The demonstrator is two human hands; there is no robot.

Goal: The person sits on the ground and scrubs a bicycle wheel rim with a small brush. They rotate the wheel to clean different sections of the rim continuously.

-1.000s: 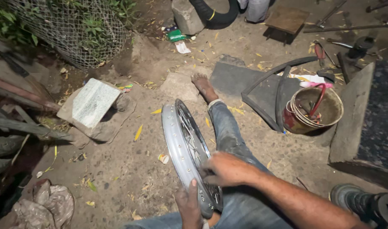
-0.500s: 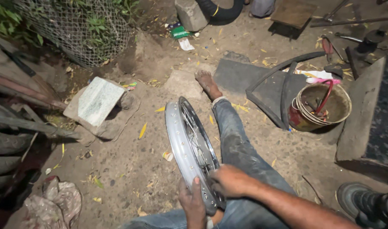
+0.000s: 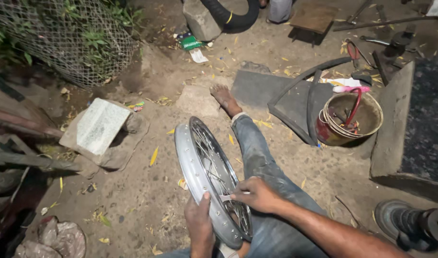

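A chrome spoked wheel rim (image 3: pixel 192 157) stands on edge on the dirt against my outstretched left leg (image 3: pixel 257 153), whose bare foot points away. My left hand (image 3: pixel 199 224) grips the near part of the rim from outside. My right hand (image 3: pixel 255 193) reaches across the spokes, pinching a small pale strip-like object against the rim near a spoke end.
A rusty bucket (image 3: pixel 353 119) holding a red-handled tool sits at right beside dark rubber strips (image 3: pixel 295 95). A flat stone with a pale slab (image 3: pixel 102 126) lies at left, wire mesh (image 3: pixel 66 43) behind it. A shoe (image 3: pixel 405 222) is at lower right; a tyre (image 3: pixel 228 16) sits at top.
The view has shifted slightly. My right hand has moved from the lower rim up toward the spokes, with a small pale piece now showing at its fingertips. The rim stays in place.
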